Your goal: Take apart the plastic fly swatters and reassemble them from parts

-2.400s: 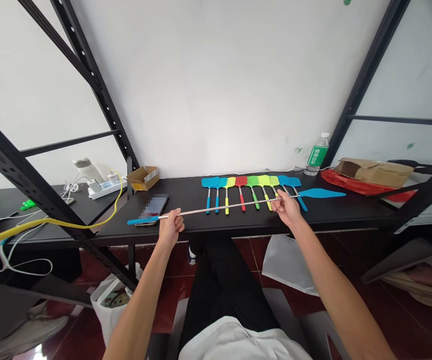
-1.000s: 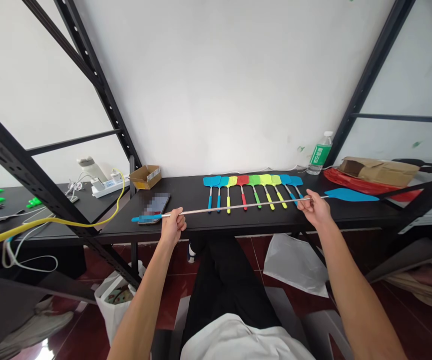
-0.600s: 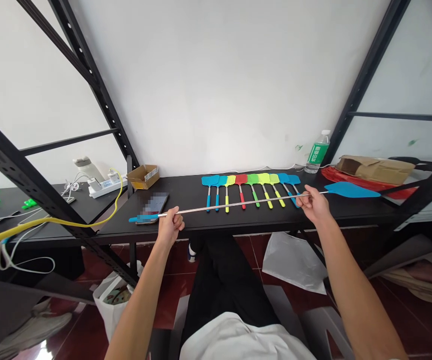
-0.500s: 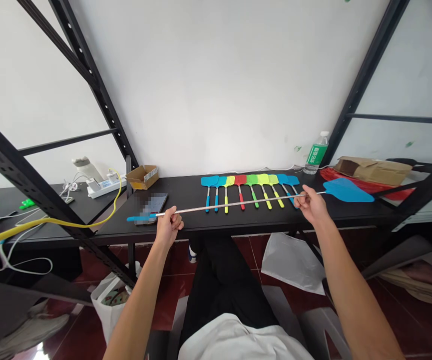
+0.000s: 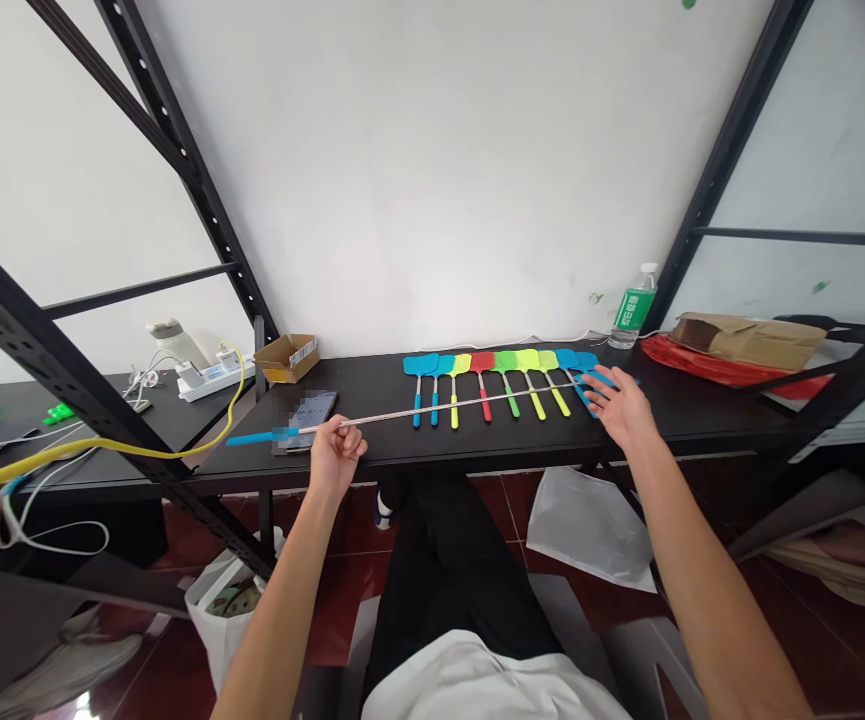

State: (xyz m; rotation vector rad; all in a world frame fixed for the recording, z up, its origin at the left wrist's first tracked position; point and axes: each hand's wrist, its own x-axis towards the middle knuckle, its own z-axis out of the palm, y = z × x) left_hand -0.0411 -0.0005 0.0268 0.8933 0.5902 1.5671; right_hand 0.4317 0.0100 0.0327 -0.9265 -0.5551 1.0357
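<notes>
My left hand (image 5: 336, 455) is closed around the thin metal rod (image 5: 394, 414) of a long blue fly swatter, just right of its blue handle (image 5: 252, 438). The swatter is held level above the front part of the black table. At its other end, my right hand (image 5: 622, 405) is open with fingers spread, by the blue swatter head, which it mostly hides. Behind the rod lies a row of several shorter fly swatters, among them a red one (image 5: 482, 362), a green one (image 5: 505, 362) and blue ones, heads toward the wall.
A phone (image 5: 316, 408) and a small open cardboard box (image 5: 287, 358) sit at the left of the black table (image 5: 387, 445). A water bottle (image 5: 633, 308) stands at the back right, near a brown paper package (image 5: 747, 342). A yellow cable (image 5: 124, 446) crosses the left post.
The swatter's rod has become shorter, its head drawn left to my right hand. My right hand has opened from its grip on the rod. The handle has shifted left.
</notes>
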